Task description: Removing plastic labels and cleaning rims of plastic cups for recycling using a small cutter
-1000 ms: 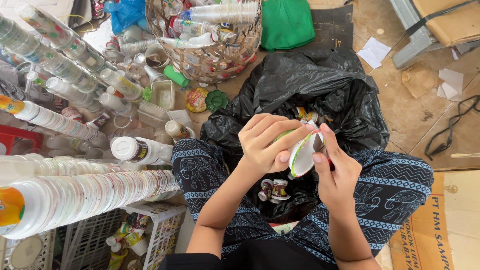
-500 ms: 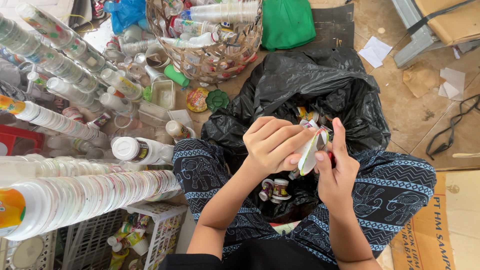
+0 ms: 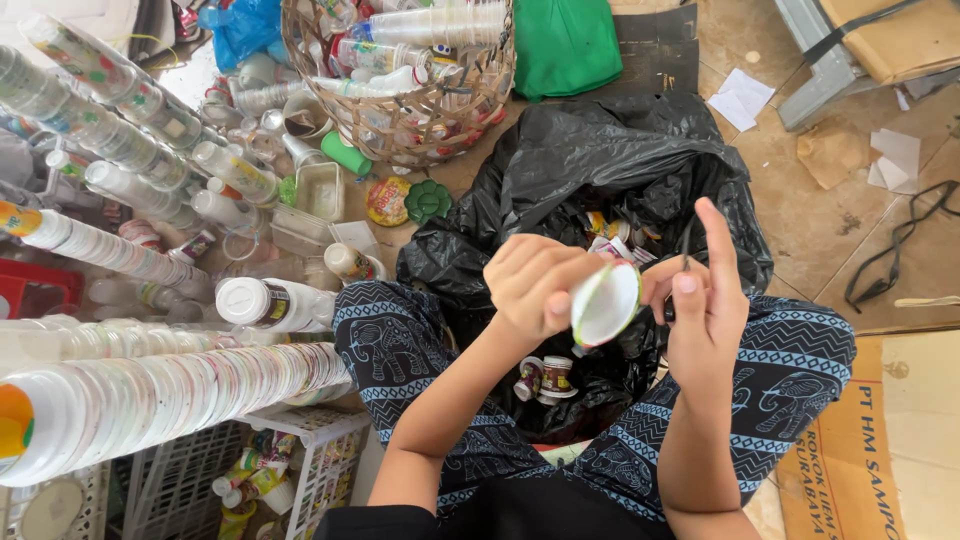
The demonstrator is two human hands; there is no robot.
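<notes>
Nearest the camera, the person's knees in blue patterned trousers (image 3: 400, 350) framed a black plastic bag (image 3: 600, 170), which serves here as the landmark. Directly above the bag's open mouth, the left hand (image 3: 530, 285) was curled tightly around a small plastic cup (image 3: 605, 303), whose white inside and green rim faced the right hand; the cup's outer wall was hidden behind the fingers. The right hand (image 3: 700, 300) sat just beside the cup, index finger raised and straight, while thumb and another finger pinched a thin dark strip (image 3: 685, 245); whether that strip was attached to the cup could not be made out. Down inside the bag, below the hands, lay two small brown-labelled cups (image 3: 545, 378), partly in shadow, and more scraps near the bag's far edge were mostly hidden by the hands. Left of the bag ran long nested stacks of clear cups (image 3: 170, 390), cut off by the frame edge, and a white bottle (image 3: 260, 302) lay on its side. Beyond the bag stood a wicker basket (image 3: 400, 125) filled with cups, its top cut off, beside a green bag (image 3: 565, 45). Right of the bag, paper scraps (image 3: 740, 97) lay on the floor.
</notes>
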